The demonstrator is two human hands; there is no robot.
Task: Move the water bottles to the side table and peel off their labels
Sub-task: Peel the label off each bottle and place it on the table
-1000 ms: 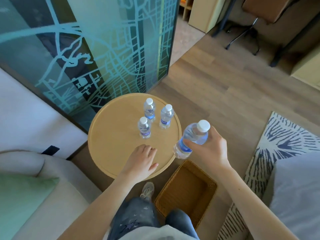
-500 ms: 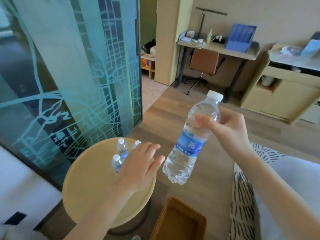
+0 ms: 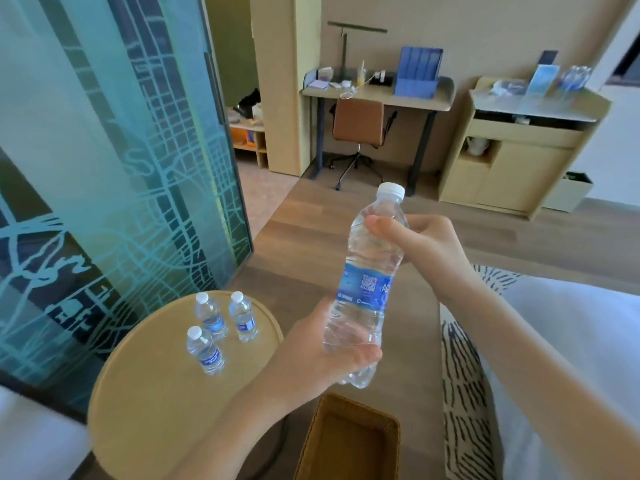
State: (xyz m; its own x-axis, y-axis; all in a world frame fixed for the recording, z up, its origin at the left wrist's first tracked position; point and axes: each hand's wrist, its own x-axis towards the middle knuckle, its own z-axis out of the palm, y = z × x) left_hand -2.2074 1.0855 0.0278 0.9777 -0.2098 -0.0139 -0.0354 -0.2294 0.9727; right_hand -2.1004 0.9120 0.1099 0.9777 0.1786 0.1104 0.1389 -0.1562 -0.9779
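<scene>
Bottle, water, held (image 3: 372, 251) — clear plastic with a white cap, tilted with the cap up and away. It hangs in the air to the right of the round side table (image 3: 145, 410), with its base just above the far rim of the wicker basket (image 3: 349, 441). The blue label (image 3: 365, 289), which carries a QR code, is wrapped whole around its middle.

Right hand (image 3: 429, 247): thumb and fingers curled round the bottle's shoulder, under the cap.

Left hand (image 3: 311, 351): fingers wrapped round the lower body below the label, with the thumb across the front.

Side table: light wood with a raised rim. Three small water bottles (image 3: 243, 317) stand upright in a tight cluster on its far half, set in from the rim, all with labels on. Whether they touch one another cannot be told.

Surroundings:
- Glass partition (image 3: 104, 168) with a map pattern, running close behind the table's left and far edge.
- Basket on the floor, just beside the table's right edge.
- Patterned rug (image 3: 464, 375), its edge just right of the basket.
- Wooden floor (image 3: 311, 237) — an open stretch from the table toward the desk (image 3: 377, 95) and office chair (image 3: 358, 124).
</scene>
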